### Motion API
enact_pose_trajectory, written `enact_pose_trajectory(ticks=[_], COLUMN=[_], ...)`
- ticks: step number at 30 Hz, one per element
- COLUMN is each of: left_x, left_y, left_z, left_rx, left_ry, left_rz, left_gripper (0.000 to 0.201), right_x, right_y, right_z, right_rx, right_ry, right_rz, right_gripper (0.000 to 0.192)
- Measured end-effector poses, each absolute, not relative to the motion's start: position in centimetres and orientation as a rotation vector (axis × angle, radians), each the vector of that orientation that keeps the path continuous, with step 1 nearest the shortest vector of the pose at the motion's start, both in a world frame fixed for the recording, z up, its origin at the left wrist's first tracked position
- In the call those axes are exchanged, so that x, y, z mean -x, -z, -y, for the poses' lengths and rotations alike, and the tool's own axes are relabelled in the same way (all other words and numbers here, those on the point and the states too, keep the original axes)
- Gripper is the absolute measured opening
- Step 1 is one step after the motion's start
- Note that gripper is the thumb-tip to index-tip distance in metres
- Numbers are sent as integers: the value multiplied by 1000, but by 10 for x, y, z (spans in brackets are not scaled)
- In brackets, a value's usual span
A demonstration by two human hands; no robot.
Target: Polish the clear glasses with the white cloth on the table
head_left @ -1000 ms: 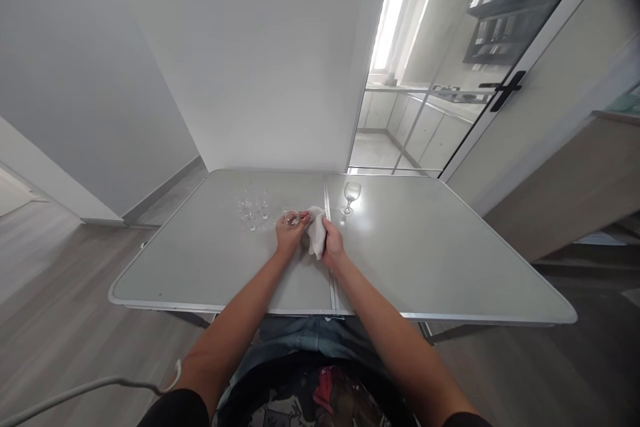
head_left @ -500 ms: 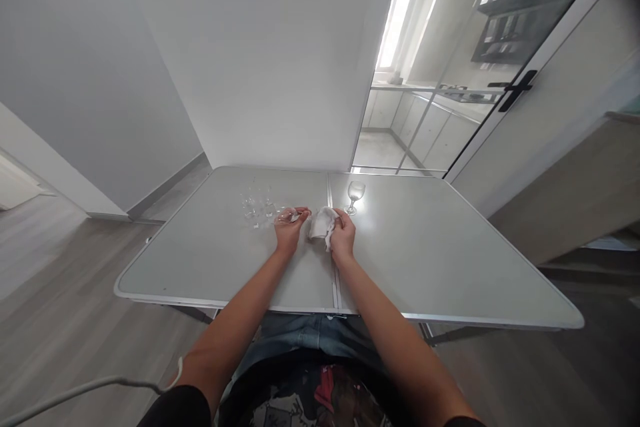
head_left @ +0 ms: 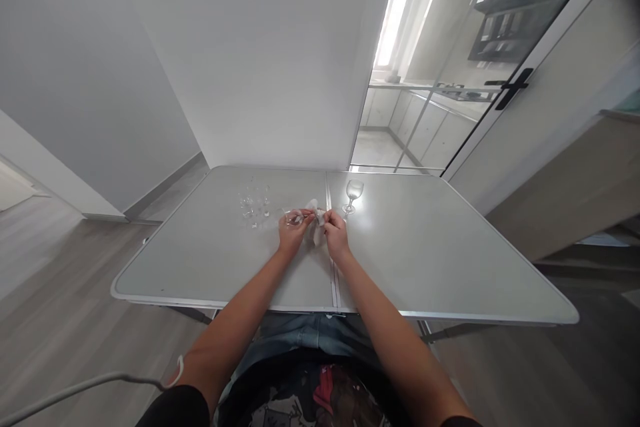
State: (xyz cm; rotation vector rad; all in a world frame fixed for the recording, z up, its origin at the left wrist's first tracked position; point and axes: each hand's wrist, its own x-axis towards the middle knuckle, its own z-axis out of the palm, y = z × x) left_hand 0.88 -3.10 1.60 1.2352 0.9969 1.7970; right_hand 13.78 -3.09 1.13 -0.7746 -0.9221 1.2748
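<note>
In my left hand (head_left: 291,235) lies a clear wine glass (head_left: 289,216), tilted on its side with its bowl toward the left; the fingers are closed around it. My right hand (head_left: 336,232) pinches a white cloth (head_left: 321,217) gathered about the stem or foot end of that glass, and the cloth partly hides this end. Both hands are close together above the middle of the table. Just beyond the right hand, an upright wine glass (head_left: 355,191) stands on the tabletop.
Several clear glasses (head_left: 253,203) stand grouped to the left of my hands, their outlines faint. The grey folding table (head_left: 425,253) has a seam down its middle. A white wall (head_left: 260,67) rises behind it, with a glass door (head_left: 430,93) at the right.
My right hand has drawn in slightly to the left. The cloth, earlier spread out wide below the fingers, is now bunched against the end of the glass.
</note>
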Motion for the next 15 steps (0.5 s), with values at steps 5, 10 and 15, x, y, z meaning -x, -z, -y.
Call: enact_pose_trajectory(ticks=[5,10,15], left_x=[-15,-13,-9], left_y=[-12,-13,-12], left_z=[34,33,32], left_rx=[-1312,-1370,-1441], left_ry=[-1725,-1757,-1791], left_rz=[-949,-1021,-1176], left_gripper=[23,21,24], right_x=[-135,-134,-130], right_y=[-21,-20,-21], right_z=[32,33,35], right_rx=[577,517,557], right_ry=[-1461,-1611,-1451], right_rz=[651,626,637], right_gripper=[28,21,23])
